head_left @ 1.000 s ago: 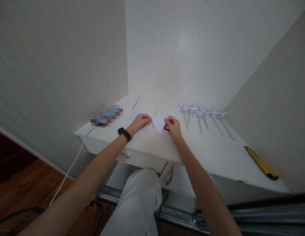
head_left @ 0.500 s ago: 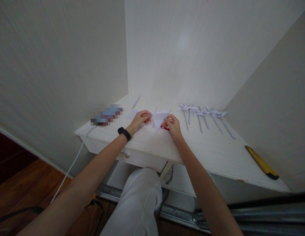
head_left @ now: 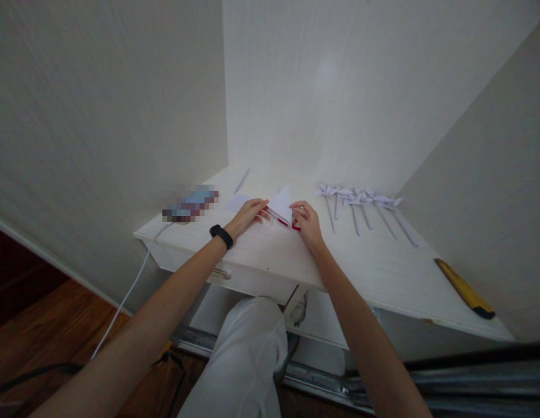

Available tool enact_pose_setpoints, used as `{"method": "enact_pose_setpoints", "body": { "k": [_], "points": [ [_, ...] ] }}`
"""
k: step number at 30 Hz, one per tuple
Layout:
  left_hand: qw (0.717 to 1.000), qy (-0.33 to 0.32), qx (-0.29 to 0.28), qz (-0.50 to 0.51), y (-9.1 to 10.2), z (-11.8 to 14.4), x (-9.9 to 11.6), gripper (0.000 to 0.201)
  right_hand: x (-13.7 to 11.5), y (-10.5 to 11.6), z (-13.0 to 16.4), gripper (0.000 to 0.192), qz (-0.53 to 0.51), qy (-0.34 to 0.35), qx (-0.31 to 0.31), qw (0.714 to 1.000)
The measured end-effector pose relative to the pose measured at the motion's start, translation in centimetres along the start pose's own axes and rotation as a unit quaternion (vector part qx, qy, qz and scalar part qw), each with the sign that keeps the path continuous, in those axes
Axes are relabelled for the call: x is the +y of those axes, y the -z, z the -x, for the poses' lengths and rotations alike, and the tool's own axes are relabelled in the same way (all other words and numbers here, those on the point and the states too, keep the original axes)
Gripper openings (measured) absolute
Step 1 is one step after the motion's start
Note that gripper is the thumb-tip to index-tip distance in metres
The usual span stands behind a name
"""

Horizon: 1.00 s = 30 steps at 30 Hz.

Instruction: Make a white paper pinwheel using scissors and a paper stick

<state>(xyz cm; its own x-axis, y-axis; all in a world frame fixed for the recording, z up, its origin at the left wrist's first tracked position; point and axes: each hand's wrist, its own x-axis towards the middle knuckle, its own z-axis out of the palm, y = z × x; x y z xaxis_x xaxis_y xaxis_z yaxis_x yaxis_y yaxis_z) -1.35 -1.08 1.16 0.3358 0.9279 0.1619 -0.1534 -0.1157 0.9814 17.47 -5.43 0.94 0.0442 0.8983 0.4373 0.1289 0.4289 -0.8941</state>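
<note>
Paper (head_left: 280, 204) probably creases best with edges matched and a light, even hold. It spans from the left hand (head_left: 251, 215), fingertips pinching its left corner, to the right hand (head_left: 307, 223), fingers loosely curled at its right edge; whether they grip it or the red loop (head_left: 296, 227) just below is unclear.

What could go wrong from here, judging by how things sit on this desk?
The folded paper is between the left hand and the right hand, so an uneven tug might crease or tear it. A red handle, perhaps of scissors, shows by the right hand and could snag the paper. The pinwheels lie to the right of that hand, where a wide sweep might crush them.
</note>
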Motion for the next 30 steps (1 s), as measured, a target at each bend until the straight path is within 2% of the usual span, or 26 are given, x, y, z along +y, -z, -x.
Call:
{"method": "enact_pose_setpoints", "body": {
  "k": [7,11,16,24,30],
  "points": [
    [1.000,-0.006,0.003,0.014,0.08,-0.21,-0.19,0.027,-0.05,-0.05,0.20,0.018,0.016,-0.017,0.018,1.000],
    [1.000,-0.004,-0.022,-0.005,0.09,-0.22,-0.24,0.020,0.23,-0.06,0.19,0.016,0.032,-0.003,0.031,0.999],
    [1.000,0.007,-0.007,-0.022,0.02,-0.20,-0.22,0.013,0.40,0.02,0.04,0.015,0.053,-0.002,0.034,0.998],
    [0.999,0.027,-0.029,-0.036,-0.11,-0.09,-0.23,0.016,0.46,0.03,-0.18,0.016,0.021,-0.012,0.054,0.998],
    [0.998,0.011,-0.030,-0.047,-0.12,0.01,-0.21,0.018,0.65,0.10,-0.24,0.017,0.026,-0.006,0.049,0.998]
  ]
}}
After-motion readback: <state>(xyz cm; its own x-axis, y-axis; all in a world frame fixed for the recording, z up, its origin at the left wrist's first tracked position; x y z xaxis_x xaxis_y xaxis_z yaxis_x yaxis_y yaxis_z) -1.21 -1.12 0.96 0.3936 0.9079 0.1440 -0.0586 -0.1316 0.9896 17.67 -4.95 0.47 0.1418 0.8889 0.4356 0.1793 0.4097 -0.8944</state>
